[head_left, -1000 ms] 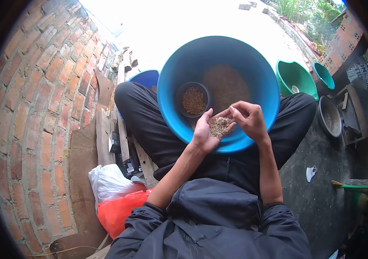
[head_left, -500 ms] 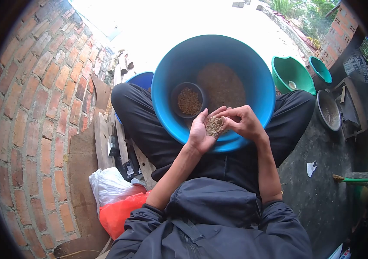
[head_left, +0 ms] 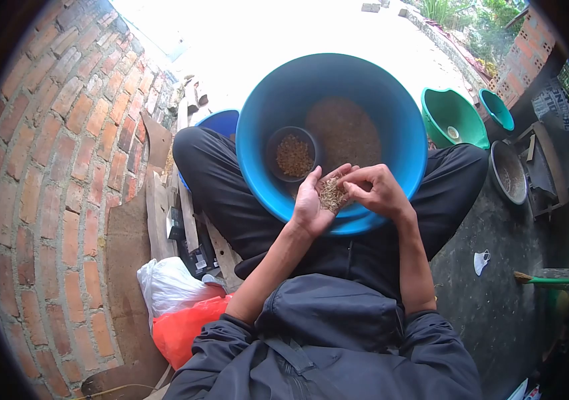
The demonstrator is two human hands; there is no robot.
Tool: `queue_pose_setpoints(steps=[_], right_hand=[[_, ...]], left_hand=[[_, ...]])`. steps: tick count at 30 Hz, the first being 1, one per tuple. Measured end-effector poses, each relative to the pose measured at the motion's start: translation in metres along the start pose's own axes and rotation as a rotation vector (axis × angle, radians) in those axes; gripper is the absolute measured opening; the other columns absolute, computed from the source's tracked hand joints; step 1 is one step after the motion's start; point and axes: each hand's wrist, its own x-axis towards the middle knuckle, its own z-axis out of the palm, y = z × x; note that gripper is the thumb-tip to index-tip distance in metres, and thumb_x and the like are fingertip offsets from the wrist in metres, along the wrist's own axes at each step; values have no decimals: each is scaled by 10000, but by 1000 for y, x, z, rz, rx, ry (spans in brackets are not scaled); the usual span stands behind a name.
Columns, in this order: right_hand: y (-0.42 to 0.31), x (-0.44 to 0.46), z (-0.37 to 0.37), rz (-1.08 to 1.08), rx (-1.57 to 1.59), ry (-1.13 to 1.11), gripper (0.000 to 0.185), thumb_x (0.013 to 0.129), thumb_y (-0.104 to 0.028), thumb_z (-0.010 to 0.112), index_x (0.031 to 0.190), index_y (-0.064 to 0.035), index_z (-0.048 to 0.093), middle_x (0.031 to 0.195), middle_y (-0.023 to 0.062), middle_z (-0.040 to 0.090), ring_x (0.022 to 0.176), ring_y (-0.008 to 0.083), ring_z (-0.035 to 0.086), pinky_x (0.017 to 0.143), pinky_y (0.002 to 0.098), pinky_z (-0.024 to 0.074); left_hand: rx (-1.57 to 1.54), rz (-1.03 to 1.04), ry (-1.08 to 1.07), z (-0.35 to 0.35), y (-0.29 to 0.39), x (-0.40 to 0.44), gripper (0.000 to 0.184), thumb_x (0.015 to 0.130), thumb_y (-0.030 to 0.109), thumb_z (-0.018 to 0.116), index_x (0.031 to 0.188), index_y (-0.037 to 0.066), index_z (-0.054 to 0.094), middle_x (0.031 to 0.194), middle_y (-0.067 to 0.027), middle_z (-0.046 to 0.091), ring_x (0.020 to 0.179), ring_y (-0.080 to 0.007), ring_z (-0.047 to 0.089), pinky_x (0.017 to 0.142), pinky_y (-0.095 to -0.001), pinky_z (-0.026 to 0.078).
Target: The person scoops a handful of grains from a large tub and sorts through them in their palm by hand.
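Palm up and cupped, my left hand holds a small heap of pale brown grain over the near rim of a large blue tub. My right hand is at the heap's right side, thumb and forefinger pinched together; whatever is between the fingertips is too small to make out. Inside the tub, at its left, a dark bowl contains golden-brown pieces. A layer of fine brown grain covers part of the tub's bottom.
The tub rests between my bent legs. Green basins and a round metal pan lie to the right. A white mask is on the dark floor. At left are plastic bags, boards and a brick wall.
My right fingertips have shifted very slightly at the heap in my left palm. Otherwise both hands and the tub stay nearly the same.
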Motion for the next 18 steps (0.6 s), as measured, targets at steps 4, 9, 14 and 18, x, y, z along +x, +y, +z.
queue_pose_setpoints(steps=[4, 9, 14, 18], right_hand=[[-1, 2, -5, -21, -51, 80, 148, 810, -95, 672, 874, 32, 715, 616, 60, 614, 540, 70, 503, 502, 259, 409], [10, 1, -3, -33, -11, 23, 155, 833, -109, 651, 800, 36, 694, 602, 106, 609, 516, 109, 528, 496, 285, 414], [5, 3, -7, -48, -151, 228, 191, 860, -131, 642, 780, 37, 685, 615, 155, 616, 524, 150, 584, 508, 303, 439], [0, 1, -5, -35, -55, 176, 196, 865, -145, 652, 801, 36, 695, 633, 150, 635, 546, 147, 607, 519, 290, 451]], left_hand=[[18, 9, 54, 4, -2, -2, 579, 1048, 389, 231, 1344, -36, 491, 1253, -161, 607, 1102, -251, 608, 991, -386, 480], [19, 14, 55, 5, -1, -2, 576, 1048, 385, 237, 1334, -39, 502, 1262, -169, 604, 1121, -259, 603, 997, -394, 477], [-3, 13, 85, 7, -2, -1, 582, 1050, 380, 227, 1330, -54, 497, 1272, -183, 595, 1139, -267, 597, 1020, -402, 470], [-46, 2, -38, -3, 0, 0, 590, 1052, 373, 216, 1325, -71, 491, 1261, -193, 597, 1165, -277, 585, 1048, -411, 456]])
